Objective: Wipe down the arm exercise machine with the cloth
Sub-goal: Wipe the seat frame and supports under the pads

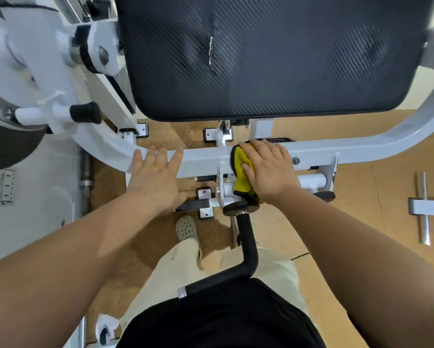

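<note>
The arm exercise machine has a curved white frame bar (349, 149) running across the middle, below a large black pad (261, 59). My right hand (268, 169) lies over a yellow cloth (241, 172) with a dark edge and presses it onto the white bar near its centre; the cloth hangs down over the pivot below. My left hand (155, 174) rests flat on the same bar to the left, fingers straight and spread, holding nothing. A black bent handle (246, 247) sticks out from the pivot toward me.
White machine parts with a black rubber stop (85, 113) stand at the left. A chrome and white bar piece (423, 207) lies on the tan floor at the right. My foot in a grey perforated shoe (187, 228) stands under the bar.
</note>
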